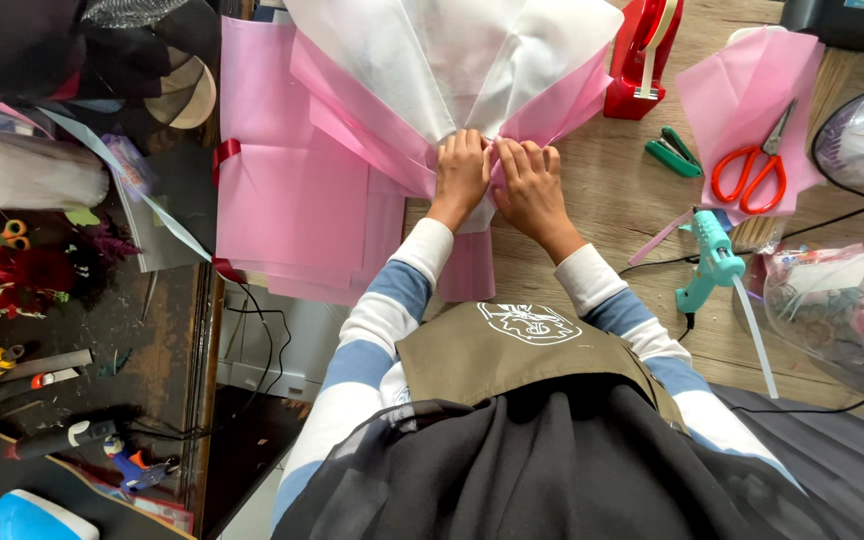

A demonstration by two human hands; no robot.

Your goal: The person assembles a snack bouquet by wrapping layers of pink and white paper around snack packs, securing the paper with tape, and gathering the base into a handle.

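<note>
Both hands pinch the gathered waist of a paper bouquet wrap.

The left hand (460, 170) and right hand (529, 182) grasp pink-and-white wrapping paper (452, 70), mid-bench (612, 200); likely light, soft, crease-prone, best held at the bunched neck.

Florist's workshop: wrapping paper (292, 190), scissors (752, 170), flowers (12, 275)

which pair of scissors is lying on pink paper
The red-handled scissors right of the hands, resting on a pink sheet. The yellow-handled pair far left lies among dark flowers instead.
</note>
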